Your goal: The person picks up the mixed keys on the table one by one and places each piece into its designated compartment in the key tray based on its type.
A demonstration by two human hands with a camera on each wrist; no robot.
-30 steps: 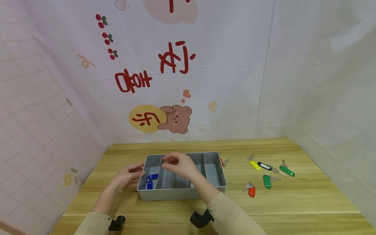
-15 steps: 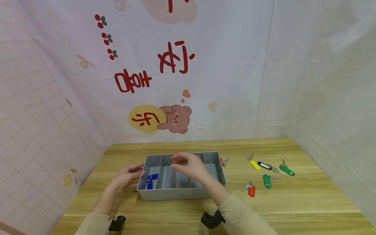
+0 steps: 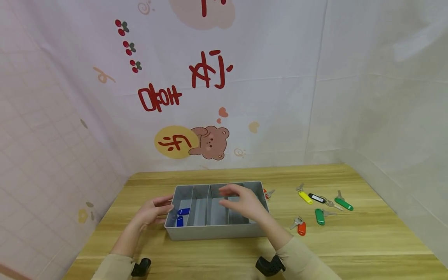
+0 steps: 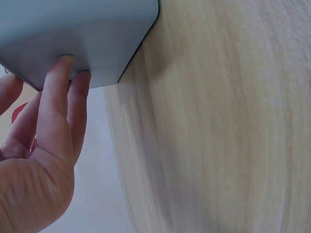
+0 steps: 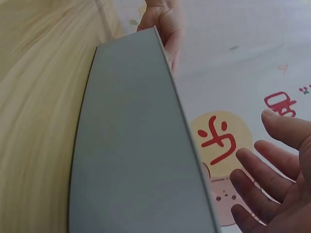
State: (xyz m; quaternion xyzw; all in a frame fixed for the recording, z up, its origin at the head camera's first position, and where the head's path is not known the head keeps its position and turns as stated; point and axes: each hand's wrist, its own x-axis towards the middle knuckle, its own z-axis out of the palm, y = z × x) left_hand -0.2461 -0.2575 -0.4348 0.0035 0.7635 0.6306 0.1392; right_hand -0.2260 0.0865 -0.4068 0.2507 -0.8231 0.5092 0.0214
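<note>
In the head view, a grey divided organiser box (image 3: 215, 232) stands on the table, with two blue key tags (image 3: 183, 211) in its leftmost compartment. My left hand (image 3: 150, 213) rests against the box's left end; the left wrist view has its fingertips (image 4: 62, 60) on the outer wall, fingers mostly straight. Over the right half of the box hovers my right hand (image 3: 246, 202), thumb and fingers spread apart with nothing between them. The right wrist view shows these loose fingers (image 5: 257, 187) above the rim of the box.
Right of the box lie keys with tags: yellow (image 3: 305, 197), black (image 3: 317, 198), two green ones (image 3: 320, 217), and a red tag (image 3: 301, 228). Another red-tagged key (image 3: 268, 193) lies close behind the box's right end. A printed cloth (image 3: 273, 97) hangs behind the table.
My right hand has moved rightward across the top of the box, from the second compartment toward the right side. My left hand has stayed at the box's left end.
</note>
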